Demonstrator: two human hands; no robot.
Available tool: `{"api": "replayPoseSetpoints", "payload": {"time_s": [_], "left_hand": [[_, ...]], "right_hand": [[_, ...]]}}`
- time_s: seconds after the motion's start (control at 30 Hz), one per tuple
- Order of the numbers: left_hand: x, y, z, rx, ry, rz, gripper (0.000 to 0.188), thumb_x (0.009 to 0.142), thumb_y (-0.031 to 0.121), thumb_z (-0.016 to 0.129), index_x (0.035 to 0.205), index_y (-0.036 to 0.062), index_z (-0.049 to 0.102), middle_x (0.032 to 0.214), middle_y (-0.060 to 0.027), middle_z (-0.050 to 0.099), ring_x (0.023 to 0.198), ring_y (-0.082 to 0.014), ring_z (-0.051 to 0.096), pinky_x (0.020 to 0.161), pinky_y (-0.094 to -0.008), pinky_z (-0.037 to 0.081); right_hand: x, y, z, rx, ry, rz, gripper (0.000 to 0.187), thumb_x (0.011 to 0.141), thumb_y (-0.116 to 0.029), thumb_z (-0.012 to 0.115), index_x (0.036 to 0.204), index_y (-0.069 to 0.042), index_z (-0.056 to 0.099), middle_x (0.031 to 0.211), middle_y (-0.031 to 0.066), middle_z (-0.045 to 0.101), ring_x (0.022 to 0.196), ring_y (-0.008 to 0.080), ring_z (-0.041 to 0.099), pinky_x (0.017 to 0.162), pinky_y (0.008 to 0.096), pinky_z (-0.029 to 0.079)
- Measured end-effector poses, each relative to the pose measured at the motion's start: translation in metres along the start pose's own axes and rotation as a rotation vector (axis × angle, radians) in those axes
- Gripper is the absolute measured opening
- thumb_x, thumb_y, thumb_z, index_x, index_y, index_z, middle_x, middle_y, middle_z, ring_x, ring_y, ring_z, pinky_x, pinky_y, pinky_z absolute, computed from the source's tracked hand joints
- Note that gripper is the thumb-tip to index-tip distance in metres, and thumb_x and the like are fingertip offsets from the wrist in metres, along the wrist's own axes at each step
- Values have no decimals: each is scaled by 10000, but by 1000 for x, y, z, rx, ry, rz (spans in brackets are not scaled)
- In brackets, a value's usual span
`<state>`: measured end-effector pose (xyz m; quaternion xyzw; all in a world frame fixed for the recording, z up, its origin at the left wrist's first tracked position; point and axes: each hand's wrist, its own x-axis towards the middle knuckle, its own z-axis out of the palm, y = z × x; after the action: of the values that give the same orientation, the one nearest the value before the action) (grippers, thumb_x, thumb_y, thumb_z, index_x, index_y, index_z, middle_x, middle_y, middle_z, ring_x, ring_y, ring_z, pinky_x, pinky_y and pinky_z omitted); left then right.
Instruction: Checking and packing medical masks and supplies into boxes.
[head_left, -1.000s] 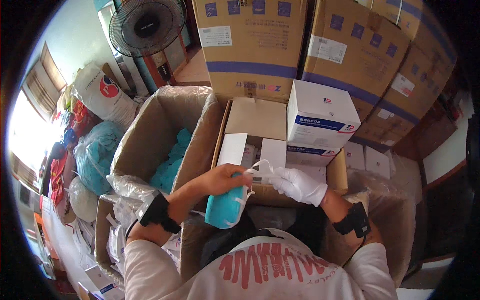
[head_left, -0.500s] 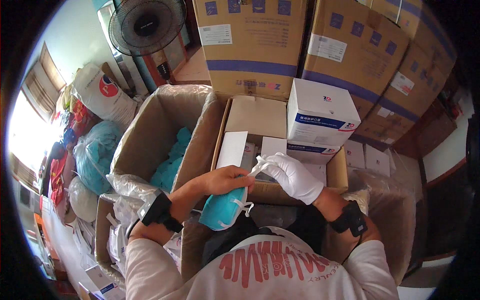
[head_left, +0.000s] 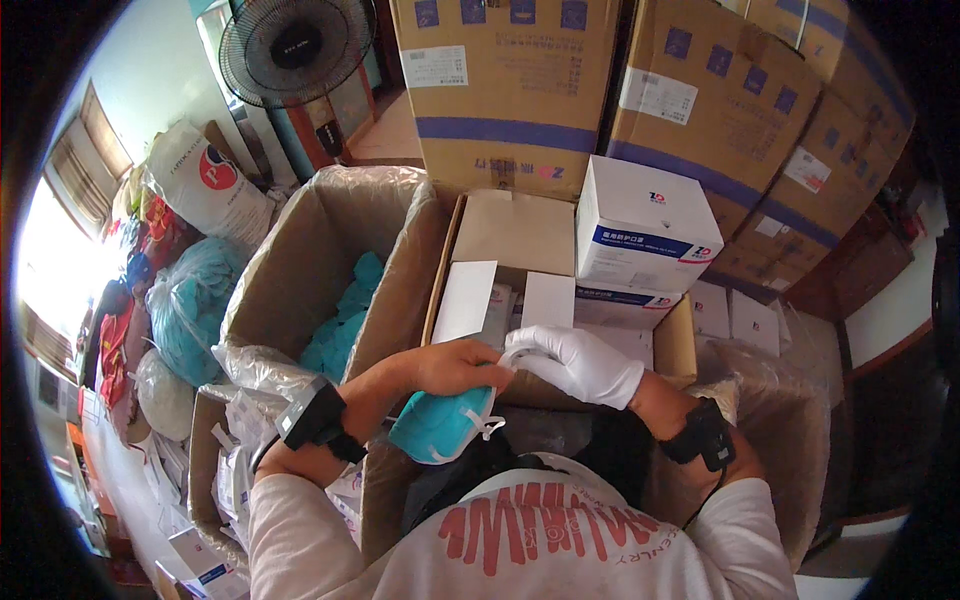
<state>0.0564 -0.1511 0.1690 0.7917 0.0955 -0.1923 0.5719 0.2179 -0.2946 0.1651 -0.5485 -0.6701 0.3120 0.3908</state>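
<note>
A teal cup-shaped face mask (head_left: pixel 438 425) with white straps hangs below my bare left hand (head_left: pixel 458 368), whose fingers are closed on its upper edge. My right hand (head_left: pixel 585 365), in a white glove, has its fingers pinched beside the left fingertips. Between the two hands is a white strip (head_left: pixel 516 352), partly hidden; I cannot tell whether it belongs to the mask. Just beyond the hands stands an open carton (head_left: pixel 682 345) with white flat boxes and packs in it. A closed white box (head_left: pixel 645 222) with a blue band sits at its right.
To the left, a plastic-lined carton (head_left: pixel 275 265) holds teal masks (head_left: pixel 350 315). A smaller carton (head_left: pixel 205 480) at lower left contains white packs. Tall brown cartons (head_left: pixel 510 100) stand behind. A fan (head_left: pixel 295 48) is at far left, near stuffed bags (head_left: pixel 200 295).
My right fingers have lowered and closed in against the left fingertips, and the white strip is more bunched. The mask has shifted slightly left and tilted.
</note>
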Motion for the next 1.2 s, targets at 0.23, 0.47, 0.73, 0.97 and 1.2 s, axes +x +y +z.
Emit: {"api": "replayPoseSetpoints", "payload": {"time_s": [0.23,0.47,0.73,0.97,1.2], "left_hand": [[2,5,0,75,-71,-24,362,854,359,486,863,20,609,799,-81,596,746,-148,553,693,-284,442],[-6,-12,-6,53,226,-42,332,862,342,490,874,33,610,862,-79,608,789,-155,551,723,-284,440],[18,-24,22,-729,265,445,282,908,290,455,812,51,570,900,-75,593,769,-112,507,704,-238,407],[-27,35,33,-77,-195,147,329,892,349,453,914,34,546,796,-63,546,795,-132,496,703,-307,413],[-49,57,28,-26,-309,207,195,888,166,437,804,7,512,707,-77,502,686,-142,461,626,-310,388]], "right_hand": [[1,11,4,73,-131,61,209,879,-162,504,1023,-32,583,929,134,601,868,240,576,786,297,429],[-8,5,-1,55,-177,155,217,913,-176,428,994,-9,542,781,127,557,745,239,549,705,311,424],[-7,6,24,288,-40,255,278,926,-230,356,862,-15,520,735,103,533,664,226,523,626,328,429],[-62,-29,0,-161,-487,-87,194,864,-222,431,930,-58,511,798,150,518,743,342,537,637,407,443],[-96,-55,-27,25,-473,7,194,888,-236,414,899,-69,511,814,140,529,754,337,534,648,394,454]]}}
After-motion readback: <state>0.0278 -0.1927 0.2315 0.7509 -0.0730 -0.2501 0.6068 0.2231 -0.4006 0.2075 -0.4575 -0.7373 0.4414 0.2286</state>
